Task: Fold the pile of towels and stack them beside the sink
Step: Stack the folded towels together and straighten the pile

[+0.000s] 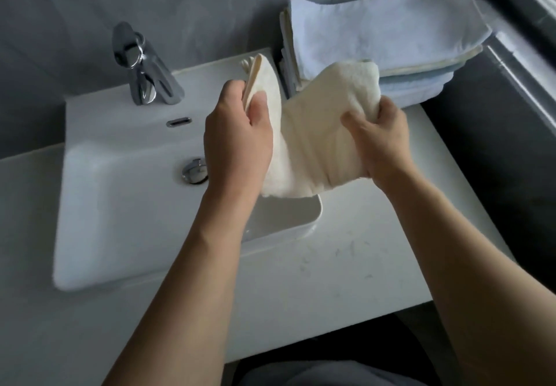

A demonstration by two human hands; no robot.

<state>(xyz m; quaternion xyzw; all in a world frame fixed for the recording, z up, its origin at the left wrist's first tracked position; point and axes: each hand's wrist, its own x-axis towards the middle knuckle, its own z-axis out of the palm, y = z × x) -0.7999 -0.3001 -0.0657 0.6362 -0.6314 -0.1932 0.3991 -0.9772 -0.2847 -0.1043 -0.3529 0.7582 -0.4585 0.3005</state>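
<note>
From the head camera, looking down, a cream-coloured terry towel (pixel 313 142) is held in the air above the right rim of a white rectangular ceramic sink (pixel 120 193), stretched between both hands. The left hand (pixel 240 136) grasps one end of it, fingers and thumb curled round a bunched, folded edge that sticks up past the knuckles. The right hand (pixel 382 142) pinches the other end, thumb on the near face and fingers wrapped behind the cloth, so the towel sags in a soft fold between the two and its lower hem hangs just over the basin's edge. Behind the right hand, on the pale stone countertop (pixel 361 265) beside the sink and against the grey wall, sits a stack of folded towels (pixel 388 40), a white one on top and pale blue ones below, their edges not quite squared. A chrome single-lever tap (pixel 144 67) stands at the back of the sink, with a chrome overflow slot (pixel 179 121) under it and a chrome drain plug (pixel 195 170) in the basin, partly hidden by the left wrist.
</note>
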